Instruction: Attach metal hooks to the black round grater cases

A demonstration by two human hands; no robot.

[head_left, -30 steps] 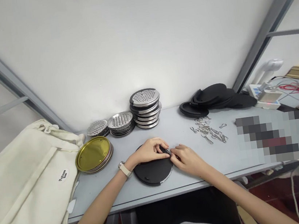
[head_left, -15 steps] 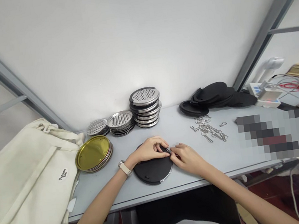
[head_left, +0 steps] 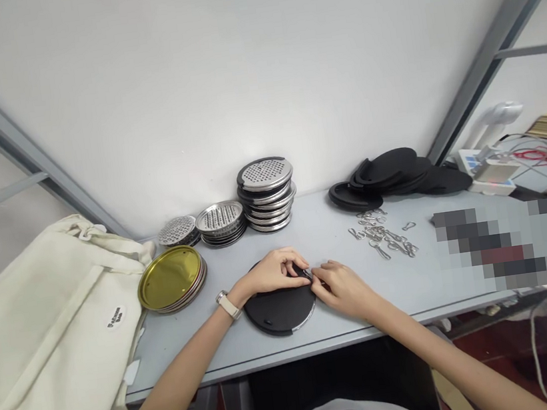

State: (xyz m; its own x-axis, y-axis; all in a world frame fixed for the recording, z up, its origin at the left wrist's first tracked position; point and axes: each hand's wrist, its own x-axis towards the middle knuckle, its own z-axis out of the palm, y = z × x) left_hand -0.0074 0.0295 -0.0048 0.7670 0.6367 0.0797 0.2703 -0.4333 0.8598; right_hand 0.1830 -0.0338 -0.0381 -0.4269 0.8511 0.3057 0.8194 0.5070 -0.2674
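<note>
A round black disc [head_left: 282,311] with a bright metal rim showing at its lower right lies flat on the desk, a small slot near its lower left. My left hand [head_left: 278,271] rests over its upper part, thumb and fingers pinched together at the upper right edge. Between them shows a small dark piece with a shiny edge, too small to make out. Close beside that spot, my right hand [head_left: 342,289] has its fingertips pinched together, nearly meeting the left ones; what they hold is hidden. Small metal snap hooks [head_left: 383,236] lie loose to the right.
Behind stand stacks of perforated metal grater discs [head_left: 219,219] and a taller rimmed stack [head_left: 268,192]. Gold lids [head_left: 172,279] lie left, near a cream bag [head_left: 44,343]. Black covers [head_left: 385,177] are heaped back right, by a power strip [head_left: 490,183]. A blurred-out patch covers the desk's right.
Both hands keep the same pinch at the disc's edge. The view has shifted very slightly; nothing else has visibly moved.
</note>
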